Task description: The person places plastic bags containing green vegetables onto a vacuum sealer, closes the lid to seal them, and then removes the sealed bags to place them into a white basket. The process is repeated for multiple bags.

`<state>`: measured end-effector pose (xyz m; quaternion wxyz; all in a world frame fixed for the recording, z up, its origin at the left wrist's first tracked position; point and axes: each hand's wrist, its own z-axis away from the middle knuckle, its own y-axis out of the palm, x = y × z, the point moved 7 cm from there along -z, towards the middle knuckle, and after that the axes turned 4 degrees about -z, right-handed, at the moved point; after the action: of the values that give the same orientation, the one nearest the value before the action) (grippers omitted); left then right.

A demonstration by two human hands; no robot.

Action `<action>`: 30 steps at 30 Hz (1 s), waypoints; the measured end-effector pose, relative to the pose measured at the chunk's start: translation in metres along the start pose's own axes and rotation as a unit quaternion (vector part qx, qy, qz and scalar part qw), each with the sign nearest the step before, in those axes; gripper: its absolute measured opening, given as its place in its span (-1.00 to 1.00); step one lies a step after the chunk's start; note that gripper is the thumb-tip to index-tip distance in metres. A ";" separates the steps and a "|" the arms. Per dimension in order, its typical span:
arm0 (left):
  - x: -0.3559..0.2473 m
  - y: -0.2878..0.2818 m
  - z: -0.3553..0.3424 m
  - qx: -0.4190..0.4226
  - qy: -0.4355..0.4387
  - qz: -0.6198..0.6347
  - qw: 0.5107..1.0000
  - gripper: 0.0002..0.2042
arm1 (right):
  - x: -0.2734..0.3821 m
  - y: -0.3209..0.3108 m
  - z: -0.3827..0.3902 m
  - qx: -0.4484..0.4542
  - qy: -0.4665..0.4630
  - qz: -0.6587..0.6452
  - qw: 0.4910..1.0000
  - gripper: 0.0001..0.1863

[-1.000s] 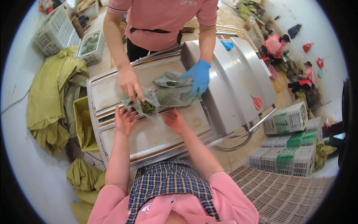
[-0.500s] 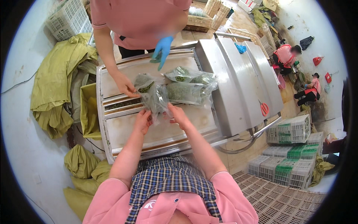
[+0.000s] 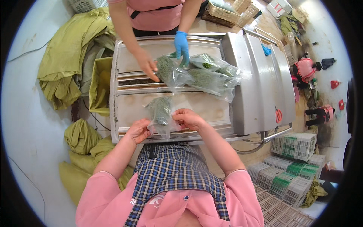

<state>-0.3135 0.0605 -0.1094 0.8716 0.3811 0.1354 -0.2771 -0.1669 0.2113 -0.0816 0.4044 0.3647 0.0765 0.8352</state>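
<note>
A clear plastic bag of small green produce [image 3: 160,109] lies on the near part of the steel machine bed [image 3: 130,100], its mouth toward me. At the bag's left edge, my left hand [image 3: 139,130] pinches the plastic. My right hand [image 3: 188,119] grips the right edge of the same bag. Across the bed, a co-worker's bare hand [image 3: 145,63] and blue-gloved hand [image 3: 182,46] are at another filled bag [image 3: 165,70]. More filled bags [image 3: 207,78] lie to its right, overlapping each other.
A raised steel lid section [image 3: 245,87] with red-handled scissors [image 3: 278,115] on it is at the right. Olive sacking [image 3: 72,64] is heaped at the left. White and green crates [image 3: 294,145] are stacked at lower right. Two people [image 3: 307,69] work at the far right.
My hands have drawn one bag toward me, away from the group at the middle. The co-worker's hands stay by the far bags. The view has shifted somewhat.
</note>
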 end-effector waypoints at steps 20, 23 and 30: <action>-0.085 -0.129 -0.009 -0.088 0.145 -0.571 0.803 -0.49 | -0.027 0.046 -0.078 -0.120 -0.257 0.384 0.878 -0.77; -0.088 -0.131 0.000 -0.133 0.188 -0.655 0.720 -0.60 | -0.033 0.055 -0.072 -0.133 -0.261 0.408 0.865 -0.78; -0.073 -0.121 0.040 -0.317 0.051 -0.574 0.753 -0.68 | -0.048 0.071 -0.072 -0.136 -0.276 0.449 0.839 -0.77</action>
<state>-0.4427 -0.0088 -0.1206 0.6113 -0.0532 0.4533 -0.6465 -0.2393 0.1410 -0.1299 0.0346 0.5155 -0.3246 0.7923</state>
